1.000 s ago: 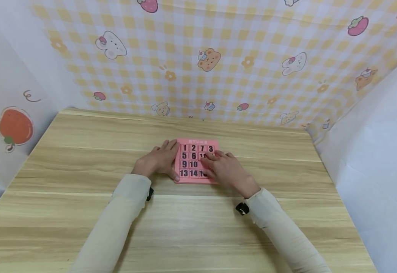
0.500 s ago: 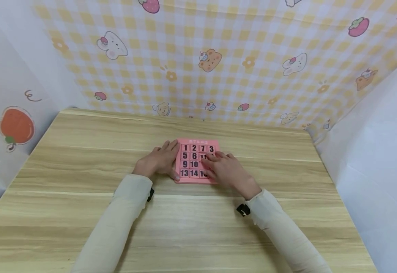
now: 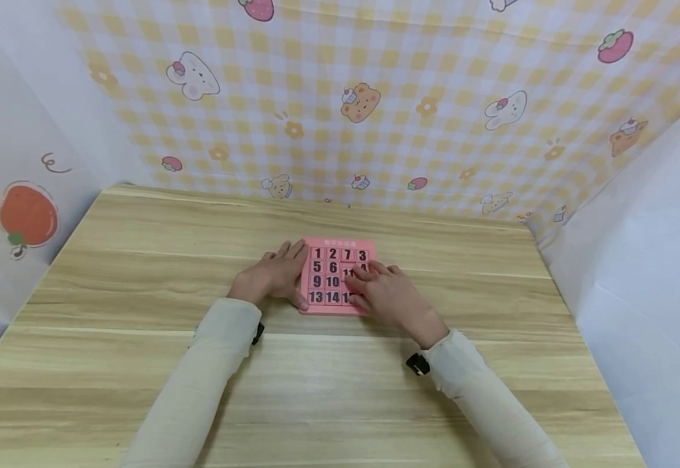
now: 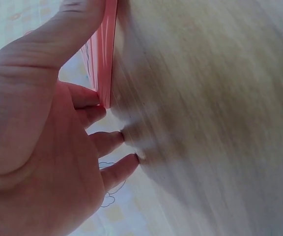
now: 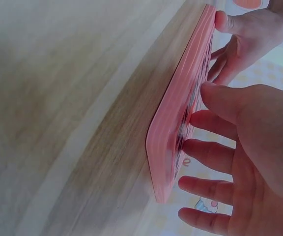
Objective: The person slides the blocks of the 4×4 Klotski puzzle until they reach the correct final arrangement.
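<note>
Pink against pale wood grain, a number puzzle board (image 3: 333,311) is laid flat on the table (image 3: 316,396); the board's left edge is touched by the left hand (image 3: 271,274), fingers spread wide, thumb at the near corner; its right side is partly covered by the right hand (image 3: 391,292), fingers parted over the tiles (image 3: 316,282); tile 11 (image 3: 347,273) is set slightly nearer than tile 6 (image 3: 333,267); beyond the board, yellow-checked cloth (image 3: 316,58) is hung.

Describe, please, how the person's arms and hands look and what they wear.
The left sleeve and right sleeve are long and cream. A small black item shows by each wrist, too small to identify. The left hand and right hand wear no gloves.
</note>
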{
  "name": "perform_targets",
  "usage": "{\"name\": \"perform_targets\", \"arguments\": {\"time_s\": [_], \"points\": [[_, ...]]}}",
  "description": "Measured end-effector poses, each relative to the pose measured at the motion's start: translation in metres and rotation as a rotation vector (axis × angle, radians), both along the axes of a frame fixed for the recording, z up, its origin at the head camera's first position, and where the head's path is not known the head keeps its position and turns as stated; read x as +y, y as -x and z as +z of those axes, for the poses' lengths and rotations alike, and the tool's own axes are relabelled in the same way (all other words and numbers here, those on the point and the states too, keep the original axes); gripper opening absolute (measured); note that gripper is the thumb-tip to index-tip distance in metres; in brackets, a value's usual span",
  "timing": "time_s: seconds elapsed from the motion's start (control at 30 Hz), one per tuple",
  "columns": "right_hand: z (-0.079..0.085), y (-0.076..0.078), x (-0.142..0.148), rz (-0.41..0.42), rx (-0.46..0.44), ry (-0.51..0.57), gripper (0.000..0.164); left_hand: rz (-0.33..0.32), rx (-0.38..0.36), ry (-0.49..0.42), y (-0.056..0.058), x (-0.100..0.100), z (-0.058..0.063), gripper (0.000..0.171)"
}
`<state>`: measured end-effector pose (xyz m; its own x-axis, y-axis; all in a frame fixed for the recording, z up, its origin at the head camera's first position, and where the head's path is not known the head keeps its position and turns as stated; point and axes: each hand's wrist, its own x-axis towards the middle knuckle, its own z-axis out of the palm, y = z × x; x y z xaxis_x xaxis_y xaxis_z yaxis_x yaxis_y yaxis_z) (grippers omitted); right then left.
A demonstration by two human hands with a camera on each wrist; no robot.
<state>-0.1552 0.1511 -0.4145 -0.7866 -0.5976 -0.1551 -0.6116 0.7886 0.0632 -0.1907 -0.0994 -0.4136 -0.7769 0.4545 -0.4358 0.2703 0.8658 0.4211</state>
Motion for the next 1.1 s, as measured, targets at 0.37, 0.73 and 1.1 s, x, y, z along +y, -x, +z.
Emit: {"name": "perform_targets", "arguments": {"time_s": [0.37,0.73,1.1], "points": [[0.000,-0.009,0.000,0.048,0.051,0.013,0.046,0.001,-0.014,-0.019,0.000,-0.001,0.002,0.128],[-0.001,-0.014,0.000,0.037,0.036,-0.029,0.049,0.004,-0.019,-0.008,0.000,0.000,0.000,0.127],[0.000,-0.017,0.000,0.056,0.067,-0.013,0.048,-0.012,-0.019,0.008,0.001,0.000,0.001,0.126]]}}
